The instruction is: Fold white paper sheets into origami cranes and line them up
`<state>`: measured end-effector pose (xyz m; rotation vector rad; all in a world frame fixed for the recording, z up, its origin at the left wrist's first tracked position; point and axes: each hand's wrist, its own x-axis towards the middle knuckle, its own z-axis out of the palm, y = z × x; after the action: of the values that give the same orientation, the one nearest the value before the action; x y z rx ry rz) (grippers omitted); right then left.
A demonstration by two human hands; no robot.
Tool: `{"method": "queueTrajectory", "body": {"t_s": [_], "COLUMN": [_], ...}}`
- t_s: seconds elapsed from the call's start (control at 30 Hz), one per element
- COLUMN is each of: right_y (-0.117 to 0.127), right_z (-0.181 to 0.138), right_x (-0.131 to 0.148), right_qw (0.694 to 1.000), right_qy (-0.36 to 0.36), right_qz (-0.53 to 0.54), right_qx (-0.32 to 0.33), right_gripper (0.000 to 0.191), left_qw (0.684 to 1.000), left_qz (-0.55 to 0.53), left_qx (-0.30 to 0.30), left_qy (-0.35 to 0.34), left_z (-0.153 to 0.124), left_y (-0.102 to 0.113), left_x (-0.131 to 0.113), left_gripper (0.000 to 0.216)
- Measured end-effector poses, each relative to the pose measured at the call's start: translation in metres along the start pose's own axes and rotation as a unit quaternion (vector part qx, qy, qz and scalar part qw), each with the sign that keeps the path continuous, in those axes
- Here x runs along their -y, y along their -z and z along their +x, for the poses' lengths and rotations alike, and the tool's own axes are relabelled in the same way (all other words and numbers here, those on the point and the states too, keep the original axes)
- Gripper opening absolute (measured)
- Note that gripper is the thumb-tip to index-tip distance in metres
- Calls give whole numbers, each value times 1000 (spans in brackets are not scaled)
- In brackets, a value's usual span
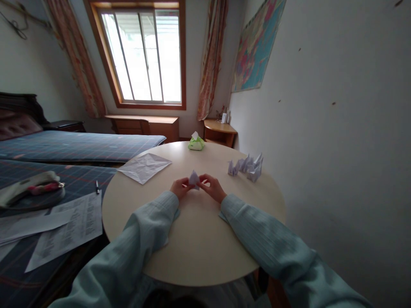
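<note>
A small folded white paper piece (194,178) with a pointed top is held upright over the middle of the round table (199,248). My left hand (181,187) pinches its left side between thumb and fingers. On the other side, my right hand (212,186) grips the right edge the same way. Several folded paper figures (246,166) stand grouped to the right of my hands. To the left lies a creased, unfolded paper sheet (146,167).
A green tissue pack (196,142) sits at the table's far edge. Left of the table, a bed (105,171) bears printed sheets (73,224), a pen (97,187) and a bag-like item (35,188). A wall (337,162) runs along the right.
</note>
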<state>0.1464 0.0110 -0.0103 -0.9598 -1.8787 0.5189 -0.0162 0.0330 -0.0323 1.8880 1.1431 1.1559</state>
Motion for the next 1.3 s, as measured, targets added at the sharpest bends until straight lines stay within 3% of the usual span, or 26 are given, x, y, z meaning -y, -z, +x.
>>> {"method": "queueTrajectory", "body": {"t_s": [0.6,0.77,0.97,1.13,1.3], "right_y": [3,1,-3,-1,-2], "right_z": [0,1,3,4,4], "right_x": [9,1,-9,-8,-13], "right_qw": [999,999,998,999,999], "right_qy": [34,30,-25,-26,-32], "right_qz": [4,-20,-35,-37,-36], "right_qx": [-41,-1,39,28,19], "right_gripper": [12,9,10,11,12], "left_qw": [1000,999,996,997,995], "left_qz": [16,2,-65,-70,-64], "left_qx": [22,37,43,13,-65], "left_qy": [14,17,42,11,-34], "left_z": [-4,-4,0,1,0], "left_y": [2,1,-1,1,7], "left_x": [-9,-9,-3,-5,-15], "left_gripper": [23,25,25,33,33]}}
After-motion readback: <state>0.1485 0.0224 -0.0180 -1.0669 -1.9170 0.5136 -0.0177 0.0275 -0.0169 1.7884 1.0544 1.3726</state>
